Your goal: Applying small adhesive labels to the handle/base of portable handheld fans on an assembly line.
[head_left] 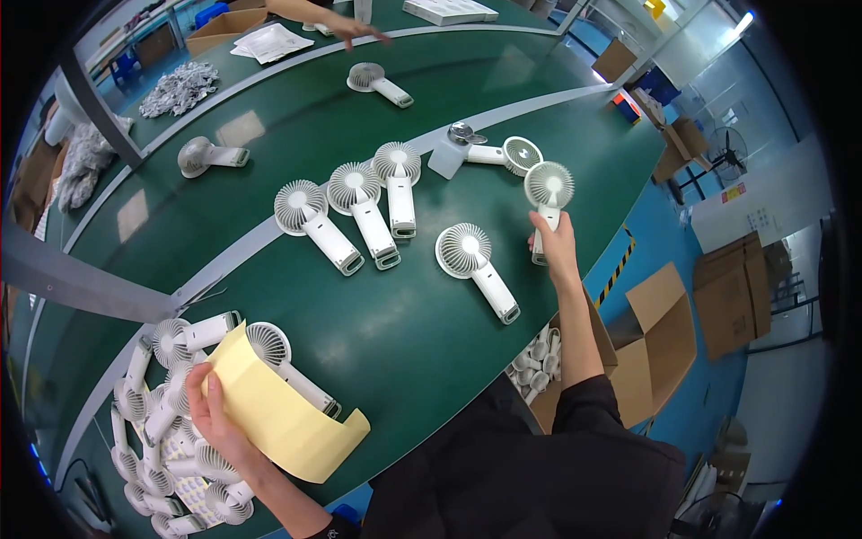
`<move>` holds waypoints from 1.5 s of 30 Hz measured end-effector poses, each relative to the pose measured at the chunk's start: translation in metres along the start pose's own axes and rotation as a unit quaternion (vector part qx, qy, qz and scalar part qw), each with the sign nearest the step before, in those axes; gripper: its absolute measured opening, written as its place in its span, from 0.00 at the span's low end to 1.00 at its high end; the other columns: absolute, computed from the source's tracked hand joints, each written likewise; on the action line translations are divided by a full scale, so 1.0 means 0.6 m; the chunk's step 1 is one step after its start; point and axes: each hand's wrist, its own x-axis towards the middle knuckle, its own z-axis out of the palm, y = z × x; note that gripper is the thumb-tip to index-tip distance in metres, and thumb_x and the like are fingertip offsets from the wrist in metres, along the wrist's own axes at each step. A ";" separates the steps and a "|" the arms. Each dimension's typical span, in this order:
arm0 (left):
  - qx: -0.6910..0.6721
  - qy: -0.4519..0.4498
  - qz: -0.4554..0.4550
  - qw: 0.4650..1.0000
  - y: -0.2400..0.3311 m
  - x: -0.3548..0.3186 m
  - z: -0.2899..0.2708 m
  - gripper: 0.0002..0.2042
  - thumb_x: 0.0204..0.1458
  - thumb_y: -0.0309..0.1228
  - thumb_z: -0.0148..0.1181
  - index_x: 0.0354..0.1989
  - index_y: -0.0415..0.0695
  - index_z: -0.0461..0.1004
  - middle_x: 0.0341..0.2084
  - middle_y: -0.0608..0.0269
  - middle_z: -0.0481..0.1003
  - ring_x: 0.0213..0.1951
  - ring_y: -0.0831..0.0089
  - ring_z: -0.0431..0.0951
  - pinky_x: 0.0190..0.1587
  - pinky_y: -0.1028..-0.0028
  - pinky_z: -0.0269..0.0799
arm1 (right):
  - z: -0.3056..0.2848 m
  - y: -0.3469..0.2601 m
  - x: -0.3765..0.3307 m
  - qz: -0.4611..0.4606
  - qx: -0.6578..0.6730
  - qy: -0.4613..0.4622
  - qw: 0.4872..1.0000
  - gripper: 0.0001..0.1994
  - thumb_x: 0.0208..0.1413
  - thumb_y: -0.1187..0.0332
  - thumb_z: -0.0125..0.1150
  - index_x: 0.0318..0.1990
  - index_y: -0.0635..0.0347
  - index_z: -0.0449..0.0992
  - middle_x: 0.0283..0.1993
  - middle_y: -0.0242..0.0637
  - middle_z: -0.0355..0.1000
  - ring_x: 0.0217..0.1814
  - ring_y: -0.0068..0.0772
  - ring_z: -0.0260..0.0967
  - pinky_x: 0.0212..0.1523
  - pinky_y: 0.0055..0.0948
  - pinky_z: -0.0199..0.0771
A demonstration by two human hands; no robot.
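Observation:
At the right of the green table, my right hand (pixel 554 241) is closed round the handle of a white handheld fan (pixel 549 184). My left hand (pixel 212 415) grips the edge of a curling yellow sheet (pixel 278 409) at the lower left. Partly under that sheet lies another handheld fan (pixel 305 386). A single fan (pixel 466 250) rests between my hands, towards the right. Three more fans (pixel 356 187) lie side by side further off. Beside the held fan is one with its face up (pixel 521 155).
Many fans are heaped (pixel 166 431) at the left. An open carton (pixel 628 368) with fans inside stands below the right edge. A clear bottle-like item (pixel 449 154) sits mid-table. Across the belt, which carries two fans (pixel 382 83), another person's hand (pixel 352 29) reaches in.

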 end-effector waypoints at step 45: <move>-0.040 -0.277 -0.166 0.946 -0.010 -0.040 0.042 0.15 0.55 0.28 0.63 0.49 0.36 0.70 0.33 0.61 0.76 0.32 0.78 0.78 0.25 0.78 0.78 | 0.316 -0.179 -0.369 0.144 0.141 -0.725 0.659 0.27 0.55 0.78 0.55 0.63 0.65 0.56 0.33 0.36 0.70 0.24 0.22 0.69 0.23 0.22 0.69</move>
